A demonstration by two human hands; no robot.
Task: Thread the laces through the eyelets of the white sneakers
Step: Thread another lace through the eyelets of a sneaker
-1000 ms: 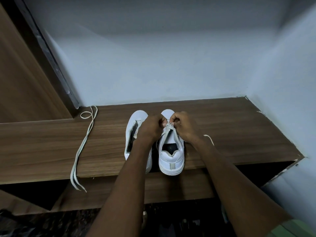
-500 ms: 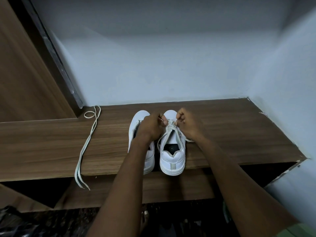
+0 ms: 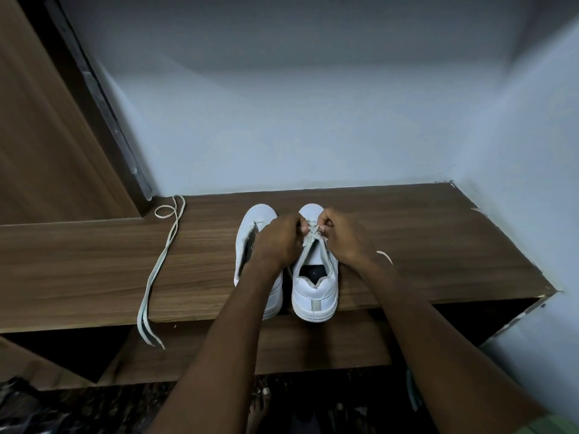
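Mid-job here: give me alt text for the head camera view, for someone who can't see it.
Both hands, left hand and right hand, pinch the lace over the front eyelets of the right sneaker. The left sneaker stands beside it on a wooden shelf. A loose lace lies to the left, its ends hanging over the edge.

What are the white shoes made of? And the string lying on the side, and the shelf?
The white sneakers look like smooth leather or fake leather: the heel has a soft, even sheen. The loose lace looks like flat woven fabric, since it lies limp and ribbon-like. The shelf shows brown wood grain with a matte finish; it may be laminate rather than solid wood.
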